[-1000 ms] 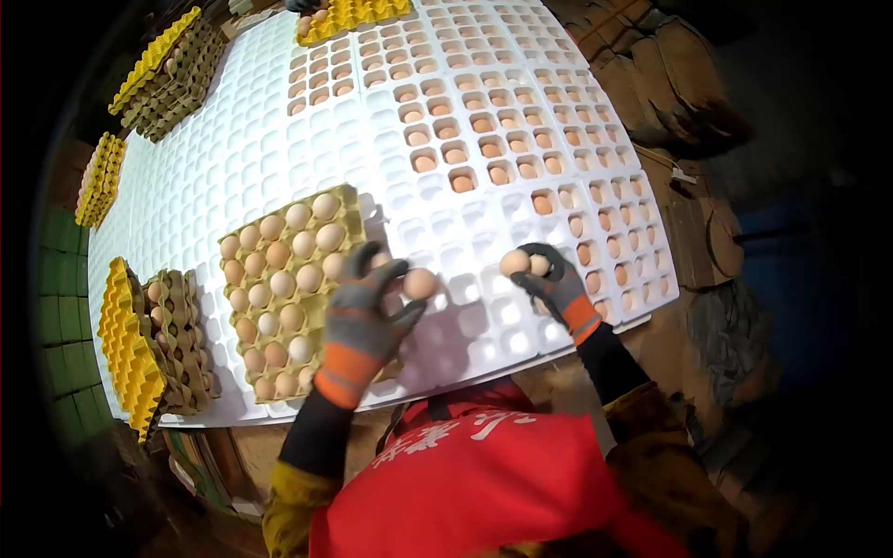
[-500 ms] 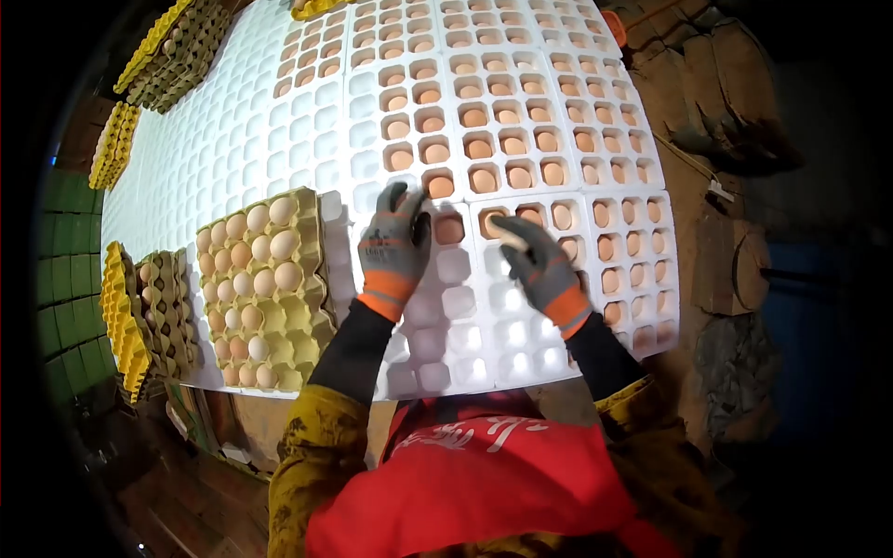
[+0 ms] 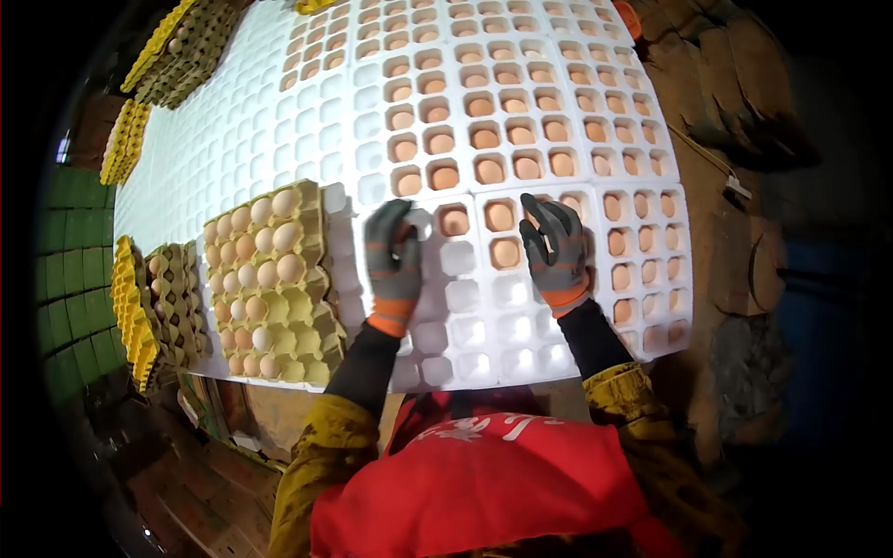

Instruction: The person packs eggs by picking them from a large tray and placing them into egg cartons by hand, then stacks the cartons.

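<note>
Person's left hand (image 3: 394,249) over white foam (image 3: 462,297), fingers curled, thumb narrowly apart, right hand (image 3: 556,244) over the foam too, fingers bent, gap narrow, whether either grips anything unclear, eggs (image 3: 505,253) in cells between the hands, part-filled carton (image 3: 304,346) beside the left hand, on its left

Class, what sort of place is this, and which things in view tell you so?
Probably an egg-packing workplace: many eggs sit in white foam-like trays, a yellowish egg tray is partly filled, and stacked egg trays stand farther off.
</note>
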`<move>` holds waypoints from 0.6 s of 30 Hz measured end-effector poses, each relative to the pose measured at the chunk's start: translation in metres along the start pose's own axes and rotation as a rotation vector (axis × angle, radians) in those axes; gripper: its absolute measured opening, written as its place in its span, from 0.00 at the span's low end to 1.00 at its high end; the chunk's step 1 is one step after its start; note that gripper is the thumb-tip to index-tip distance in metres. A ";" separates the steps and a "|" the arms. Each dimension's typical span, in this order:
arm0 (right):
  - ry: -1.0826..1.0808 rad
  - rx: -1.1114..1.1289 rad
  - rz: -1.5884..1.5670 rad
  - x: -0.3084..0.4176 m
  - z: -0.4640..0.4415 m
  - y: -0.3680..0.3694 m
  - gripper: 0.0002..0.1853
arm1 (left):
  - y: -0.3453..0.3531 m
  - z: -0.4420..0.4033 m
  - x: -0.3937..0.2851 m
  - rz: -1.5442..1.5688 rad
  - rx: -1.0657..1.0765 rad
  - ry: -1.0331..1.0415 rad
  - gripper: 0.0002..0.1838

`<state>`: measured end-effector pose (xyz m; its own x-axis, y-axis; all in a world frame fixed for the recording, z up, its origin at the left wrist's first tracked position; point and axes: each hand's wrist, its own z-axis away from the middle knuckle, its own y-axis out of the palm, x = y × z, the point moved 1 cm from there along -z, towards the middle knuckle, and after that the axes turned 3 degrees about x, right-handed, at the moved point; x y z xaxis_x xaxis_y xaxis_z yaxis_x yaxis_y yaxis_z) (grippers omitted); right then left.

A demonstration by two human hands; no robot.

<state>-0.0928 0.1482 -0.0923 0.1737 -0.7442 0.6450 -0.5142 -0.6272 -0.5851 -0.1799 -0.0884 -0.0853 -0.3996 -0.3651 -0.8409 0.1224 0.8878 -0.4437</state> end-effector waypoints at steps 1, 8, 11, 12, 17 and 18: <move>-0.003 0.041 0.064 0.001 -0.002 0.001 0.20 | 0.006 0.001 0.003 -0.039 0.063 0.012 0.20; 0.133 0.074 -0.058 0.042 -0.021 -0.002 0.18 | -0.065 0.000 -0.065 -0.287 0.110 0.188 0.24; 0.195 0.220 -0.259 0.110 -0.048 0.019 0.20 | -0.161 0.016 -0.045 -0.420 -0.019 0.171 0.29; 0.137 0.254 -0.382 0.130 -0.051 0.042 0.20 | -0.189 0.010 -0.037 -0.549 0.035 0.183 0.29; -0.307 0.565 0.003 0.229 -0.066 0.138 0.28 | -0.252 -0.010 0.008 -0.732 0.435 0.216 0.27; -0.287 0.663 0.134 0.235 -0.068 0.151 0.28 | -0.254 -0.014 0.016 -0.734 0.448 0.274 0.26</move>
<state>-0.1870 -0.1057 0.0042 0.4048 -0.7980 0.4464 0.0540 -0.4665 -0.8829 -0.2297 -0.3159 0.0183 -0.7120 -0.6666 -0.2206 0.0712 0.2440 -0.9672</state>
